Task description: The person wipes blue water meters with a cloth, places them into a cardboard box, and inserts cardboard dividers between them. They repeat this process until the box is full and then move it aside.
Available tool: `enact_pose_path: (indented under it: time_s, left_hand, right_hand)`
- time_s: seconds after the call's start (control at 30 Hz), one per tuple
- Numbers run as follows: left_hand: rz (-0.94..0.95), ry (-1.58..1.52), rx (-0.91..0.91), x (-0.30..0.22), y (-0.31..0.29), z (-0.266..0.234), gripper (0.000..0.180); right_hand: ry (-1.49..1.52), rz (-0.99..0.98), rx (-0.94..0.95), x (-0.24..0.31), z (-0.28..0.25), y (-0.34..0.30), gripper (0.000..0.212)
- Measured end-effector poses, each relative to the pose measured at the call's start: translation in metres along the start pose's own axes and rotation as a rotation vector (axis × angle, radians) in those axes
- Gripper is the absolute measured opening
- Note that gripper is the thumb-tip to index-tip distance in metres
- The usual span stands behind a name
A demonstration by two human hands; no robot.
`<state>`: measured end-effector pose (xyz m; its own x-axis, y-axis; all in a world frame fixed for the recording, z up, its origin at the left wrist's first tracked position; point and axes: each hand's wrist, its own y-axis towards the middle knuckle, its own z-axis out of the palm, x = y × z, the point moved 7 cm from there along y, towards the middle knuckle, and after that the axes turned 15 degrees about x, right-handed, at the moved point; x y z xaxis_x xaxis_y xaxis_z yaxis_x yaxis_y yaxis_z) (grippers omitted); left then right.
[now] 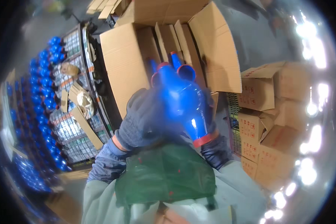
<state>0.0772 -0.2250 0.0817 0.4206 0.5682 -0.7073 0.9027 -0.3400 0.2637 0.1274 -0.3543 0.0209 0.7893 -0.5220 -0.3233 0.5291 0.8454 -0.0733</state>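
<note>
Glossy blue bottle-shaped vessels (pixel 183 100) with red rims are between my hands, just in front of an open cardboard box (pixel 121 61). Motion blur hides how many I hold. My left hand (pixel 140 117), in a dark grey glove, grips them from the left. On the other side my right hand (pixel 211 128), gloved too, grips them, its fingers mostly hidden behind the blue surface. One red-rimmed neck points down toward my right wrist. Beyond my hands, a blue piece with a wide red-rimmed mouth (pixel 186 72) shows at the box opening. Upright cardboard dividers (pixel 170 39) split the box inside.
On the left, many blue vessels with red rims (pixel 44 82) stand in rows. Beside them a wire-mesh rack (pixel 69 123) carries cardboard strips (pixel 86 127). Stacked cardboard cartons (pixel 272 149) stand to the right. A green apron (pixel 166 173) covers my front.
</note>
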Motion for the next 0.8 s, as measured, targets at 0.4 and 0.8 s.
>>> enact_pose_path:
  time_s: [0.4, 0.8]
  left_hand:
    - [-0.606, 0.632, 0.444, 0.201, 0.087, 0.098, 0.053]
    - [-0.462, 0.636, 0.157, 0.166, 0.072, 0.060, 0.034]
  right_hand:
    - [-3.148, 0.296, -0.749, 0.173, 0.064, 0.047, 0.095]
    - [-2.864, -0.063, -0.120, 0.172, -0.011, 0.120, 0.065]
